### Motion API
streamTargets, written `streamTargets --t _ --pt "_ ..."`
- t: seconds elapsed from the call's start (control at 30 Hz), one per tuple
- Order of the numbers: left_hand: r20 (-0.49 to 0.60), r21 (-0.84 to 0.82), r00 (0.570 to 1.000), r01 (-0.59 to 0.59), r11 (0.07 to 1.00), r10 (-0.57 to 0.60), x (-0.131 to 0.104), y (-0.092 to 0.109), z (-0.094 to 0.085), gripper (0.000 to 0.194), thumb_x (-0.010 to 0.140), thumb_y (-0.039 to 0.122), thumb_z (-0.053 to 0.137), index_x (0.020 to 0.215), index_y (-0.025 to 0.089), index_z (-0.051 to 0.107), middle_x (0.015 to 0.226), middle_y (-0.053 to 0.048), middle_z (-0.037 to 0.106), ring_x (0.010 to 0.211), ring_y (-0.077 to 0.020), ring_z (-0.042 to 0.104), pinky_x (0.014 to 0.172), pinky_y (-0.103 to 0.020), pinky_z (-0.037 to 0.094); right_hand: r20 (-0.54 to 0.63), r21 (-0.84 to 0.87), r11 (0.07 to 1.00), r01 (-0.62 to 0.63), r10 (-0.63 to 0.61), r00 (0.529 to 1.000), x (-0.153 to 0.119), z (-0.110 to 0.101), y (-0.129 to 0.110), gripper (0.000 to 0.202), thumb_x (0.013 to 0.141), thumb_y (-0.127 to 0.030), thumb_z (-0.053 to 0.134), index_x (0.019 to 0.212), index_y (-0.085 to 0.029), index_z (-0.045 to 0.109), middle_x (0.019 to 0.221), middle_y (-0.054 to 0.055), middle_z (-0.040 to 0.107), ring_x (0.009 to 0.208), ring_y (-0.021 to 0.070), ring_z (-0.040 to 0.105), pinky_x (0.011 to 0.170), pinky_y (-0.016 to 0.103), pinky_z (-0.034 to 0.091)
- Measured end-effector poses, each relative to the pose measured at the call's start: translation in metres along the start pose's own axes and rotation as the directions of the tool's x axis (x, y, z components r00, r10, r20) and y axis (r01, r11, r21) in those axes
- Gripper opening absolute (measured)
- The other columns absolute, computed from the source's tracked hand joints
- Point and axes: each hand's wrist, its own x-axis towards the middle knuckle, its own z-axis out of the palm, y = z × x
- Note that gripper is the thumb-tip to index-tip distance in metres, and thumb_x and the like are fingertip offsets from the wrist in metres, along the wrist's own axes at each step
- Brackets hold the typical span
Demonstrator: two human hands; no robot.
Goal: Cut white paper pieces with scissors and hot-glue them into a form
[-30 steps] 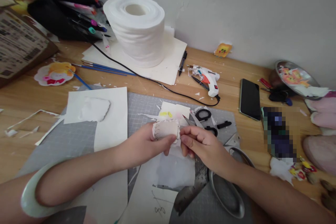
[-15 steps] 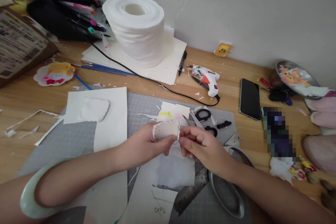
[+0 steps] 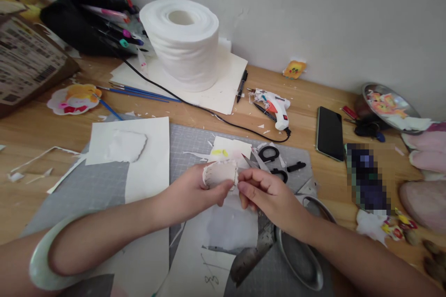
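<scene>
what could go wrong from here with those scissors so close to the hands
The scissors lie with their pointed blades just beyond the right hand, so a forward move might scratch a finger. The small white piece, curved in the left hand, could crease if squeezed harder. The black cord runs from the glue gun past the white roll; a snag might drag the gun.

The left hand [image 3: 200, 189] grips a small, curved white paper piece with black pen marks [image 3: 219, 175], while the right hand [image 3: 266, 191] pinches its right edge. Below lies a grey gridded cutting mat [image 3: 190, 141]. Black-handled metal scissors [image 3: 269, 153] lie just beyond the right hand. Farther off, a wide white paper roll [image 3: 183, 55] stands left of a white glue gun with an orange trigger [image 3: 279, 113].
</scene>
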Motion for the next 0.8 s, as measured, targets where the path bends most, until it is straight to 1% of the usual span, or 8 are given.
streamTargets --t 0.23,0.47,0.63,0.7,0.8 --pt "0.014 -0.012 1.000 -0.018 1.000 0.018 -0.0019 0.0023 0.0005 0.026 0.080 0.029 0.046 0.057 0.018 0.049 0.055 0.005 0.053 0.054 -0.0094 0.050 0.053 -0.018 0.040 -0.008 -0.020 1.000 0.001 -0.001 1.000 0.0006 0.0002 0.0015 0.013 0.086 -0.030 0.048 0.086 -0.018 0.053 0.059 -0.004 0.053 0.050 0.0066 0.044 0.048 0.020 0.035" --pt "0.025 0.002 0.998 -0.058 0.998 0.058 -0.0019 0.0014 0.0015 0.024 0.081 0.028 0.045 0.059 0.019 0.049 0.055 0.005 0.053 0.053 -0.0091 0.050 0.052 -0.018 0.040 -0.010 -0.050 0.999 0.019 -0.020 1.000 -0.0004 0.0008 0.0034 0.011 0.086 -0.029 0.048 0.084 -0.019 0.052 0.060 -0.004 0.052 0.052 0.0074 0.045 0.048 0.020 0.034" --pt "0.039 -0.019 0.999 -0.036 0.999 0.036 -0.0024 0.0025 0.0012 0.023 0.080 0.028 0.046 0.059 0.019 0.050 0.054 0.006 0.052 0.051 -0.0085 0.047 0.050 -0.018 0.038 -0.005 -0.065 0.998 0.027 -0.027 1.000 -0.0005 0.0015 0.0023 0.011 0.086 -0.028 0.048 0.081 -0.019 0.051 0.060 -0.004 0.051 0.052 0.0069 0.044 0.048 0.020 0.034" --pt "0.033 -0.020 0.999 -0.027 0.999 0.028 -0.0016 0.0036 0.0003 0.027 0.080 0.029 0.046 0.055 0.018 0.050 0.054 0.005 0.051 0.051 -0.0091 0.047 0.051 -0.019 0.039 -0.006 -0.034 0.999 0.019 -0.019 1.000 -0.0001 0.0010 0.0016 0.012 0.086 -0.030 0.048 0.084 -0.019 0.052 0.060 -0.004 0.052 0.050 0.0067 0.043 0.047 0.020 0.034" --pt "0.020 -0.053 1.000 -0.008 0.999 0.009 0.0001 0.0046 -0.0014 0.031 0.080 0.031 0.044 0.052 0.018 0.049 0.054 0.005 0.051 0.053 -0.0101 0.047 0.054 -0.020 0.039 -0.036 0.036 0.999 0.024 -0.022 0.999 0.0004 -0.0001 -0.0003 0.018 0.086 -0.032 0.047 0.097 -0.018 0.051 0.062 -0.004 0.054 0.049 0.0067 0.043 0.048 0.021 0.035"
